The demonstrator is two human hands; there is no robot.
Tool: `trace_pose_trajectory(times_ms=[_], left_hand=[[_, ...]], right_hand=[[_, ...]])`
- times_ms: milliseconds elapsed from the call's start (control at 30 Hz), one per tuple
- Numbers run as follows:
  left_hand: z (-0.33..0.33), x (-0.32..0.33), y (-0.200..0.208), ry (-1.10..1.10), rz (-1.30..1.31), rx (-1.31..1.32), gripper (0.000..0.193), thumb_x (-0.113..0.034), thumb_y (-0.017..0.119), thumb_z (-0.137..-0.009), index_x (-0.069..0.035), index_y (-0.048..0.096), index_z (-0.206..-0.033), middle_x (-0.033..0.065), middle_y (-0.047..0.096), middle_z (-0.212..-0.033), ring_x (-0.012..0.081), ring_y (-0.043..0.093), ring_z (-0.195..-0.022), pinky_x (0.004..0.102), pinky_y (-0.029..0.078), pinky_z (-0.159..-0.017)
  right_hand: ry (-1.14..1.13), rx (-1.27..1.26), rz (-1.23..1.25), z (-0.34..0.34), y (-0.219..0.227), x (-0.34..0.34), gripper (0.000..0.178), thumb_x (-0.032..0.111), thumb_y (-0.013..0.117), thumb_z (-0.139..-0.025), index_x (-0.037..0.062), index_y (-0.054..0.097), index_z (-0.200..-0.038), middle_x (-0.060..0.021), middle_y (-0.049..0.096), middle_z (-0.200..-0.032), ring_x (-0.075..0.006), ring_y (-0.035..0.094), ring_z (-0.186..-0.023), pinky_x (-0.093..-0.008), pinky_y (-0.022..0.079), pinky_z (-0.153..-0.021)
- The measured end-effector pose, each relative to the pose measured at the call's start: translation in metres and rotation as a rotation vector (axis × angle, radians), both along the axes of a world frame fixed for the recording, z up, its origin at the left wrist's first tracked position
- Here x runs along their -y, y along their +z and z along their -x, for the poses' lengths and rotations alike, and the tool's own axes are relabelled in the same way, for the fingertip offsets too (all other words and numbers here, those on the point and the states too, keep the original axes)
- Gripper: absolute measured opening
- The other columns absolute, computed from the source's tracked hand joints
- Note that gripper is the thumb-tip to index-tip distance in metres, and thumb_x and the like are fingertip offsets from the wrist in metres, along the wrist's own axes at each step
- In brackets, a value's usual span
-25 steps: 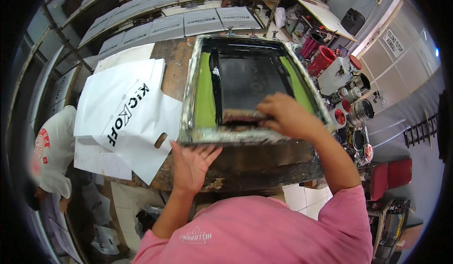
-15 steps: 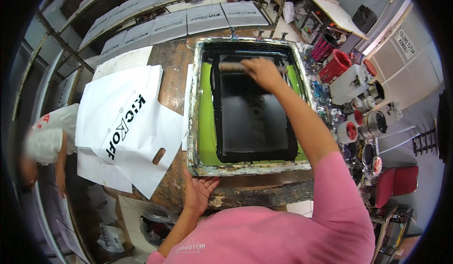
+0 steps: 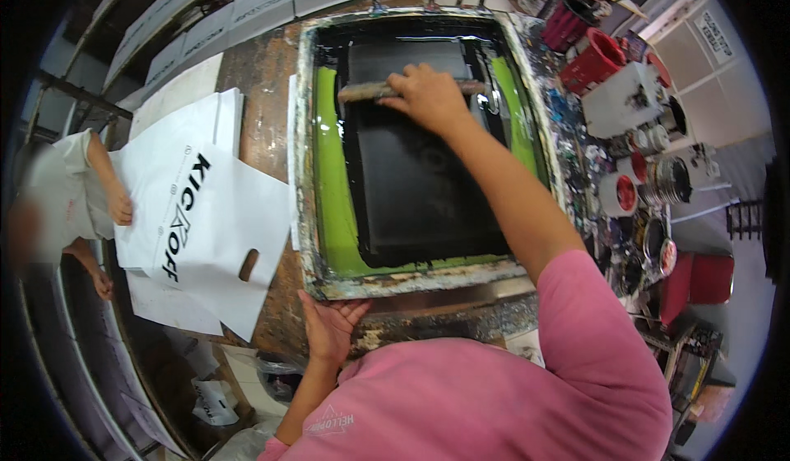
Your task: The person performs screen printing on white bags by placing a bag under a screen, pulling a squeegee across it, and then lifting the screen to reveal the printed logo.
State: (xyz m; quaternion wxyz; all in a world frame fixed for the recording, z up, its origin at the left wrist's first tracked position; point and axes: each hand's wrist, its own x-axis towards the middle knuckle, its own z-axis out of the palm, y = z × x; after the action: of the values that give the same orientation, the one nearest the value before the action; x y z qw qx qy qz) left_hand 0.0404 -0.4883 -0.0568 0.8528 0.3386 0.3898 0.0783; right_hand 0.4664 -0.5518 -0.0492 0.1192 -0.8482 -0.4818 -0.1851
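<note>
A screen-printing frame (image 3: 306,173) with a paint-crusted border lies before me on the wooden table. Its green mesh (image 3: 336,239) carries a wide area of black ink (image 3: 395,189), and dark lettering shows faintly through. My right hand (image 3: 428,99) is closed over the wooden handle of a squeegee (image 3: 360,92), which lies crosswise in the far part of the ink. At the frame's near left corner, my left hand (image 3: 333,328) is palm up with fingers stretched out against the underside of the edge. It grips nothing that I can see.
To the left lies a stack of white bags printed in black (image 3: 206,206), with a co-worker's hand (image 3: 120,207) at its edge. Ink pots (image 3: 619,193) and a red bucket (image 3: 594,62) crowd the right side. Racks of printed bags (image 3: 263,8) stand behind the table.
The squeegee, in my right hand, has come slightly nearer within the frame. A co-worker's hand has reached the bag stack. My view has shifted, and my left hand stays at the corner.
</note>
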Motion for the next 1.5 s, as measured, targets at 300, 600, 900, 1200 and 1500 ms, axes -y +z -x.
trace_pose_trajectory(times_ms=[300,600,900,1200,1500], left_hand=[[0.001,0.002,-0.004,0.029,0.036,0.149,0.098,-0.08,0.033,-0.101,0.006,0.041,-0.149,0.0262,0.059,-0.133,0.0377,0.063,-0.123,0.0536,0.05,-0.111],[0.002,0.002,-0.007,-0.047,-0.041,0.254,0.106,-0.08,0.039,-0.099,0.009,0.023,-0.154,0.0333,0.047,-0.144,0.0427,0.057,-0.131,0.0526,0.049,-0.114],[0.001,-0.012,0.076,-0.053,-0.146,0.652,0.085,-0.071,0.042,-0.103,0.005,0.037,-0.143,0.0309,0.052,-0.143,0.0476,0.051,-0.139,0.058,0.041,-0.12],[-0.048,-0.025,0.021,-0.557,-1.822,-0.433,0.098,-0.078,0.046,-0.096,-0.013,0.027,-0.168,0.0331,0.015,-0.17,0.053,0.005,-0.158,0.0729,-0.002,-0.121],[-0.066,-0.012,0.016,-0.613,-1.918,-0.453,0.106,-0.079,0.05,-0.093,0.004,0.039,-0.158,0.0245,0.038,-0.165,0.0408,0.019,-0.159,0.0745,-0.008,-0.119]], right_hand=[[0.044,-0.218,0.075,0.198,0.033,0.11,0.037,0.043,0.077,-0.087,0.0121,0.069,-0.105,-0.0092,0.063,-0.094,-0.0301,0.065,-0.092,-0.0435,0.056,-0.07],[-0.001,-0.29,0.138,0.224,0.073,0.124,0.043,0.046,0.072,-0.093,0.0054,0.062,-0.106,-0.0148,0.064,-0.099,-0.0342,0.067,-0.093,-0.0462,0.057,-0.072],[-0.102,0.078,-0.159,0.256,0.152,0.122,0.034,0.04,0.072,-0.09,0.0085,0.064,-0.102,-0.0117,0.062,-0.098,-0.0313,0.06,-0.097,-0.058,0.04,-0.099],[-0.042,0.278,-0.333,0.172,0.27,0.076,0.043,0.048,0.065,-0.09,0.0062,0.067,-0.08,-0.0117,0.067,-0.077,-0.0313,0.066,-0.079,-0.0493,0.042,-0.083],[-0.068,0.24,-0.319,0.136,0.315,0.06,0.044,0.043,0.064,-0.09,-0.0005,0.073,-0.093,-0.0197,0.068,-0.081,-0.0401,0.067,-0.083,-0.0475,0.046,-0.082]])
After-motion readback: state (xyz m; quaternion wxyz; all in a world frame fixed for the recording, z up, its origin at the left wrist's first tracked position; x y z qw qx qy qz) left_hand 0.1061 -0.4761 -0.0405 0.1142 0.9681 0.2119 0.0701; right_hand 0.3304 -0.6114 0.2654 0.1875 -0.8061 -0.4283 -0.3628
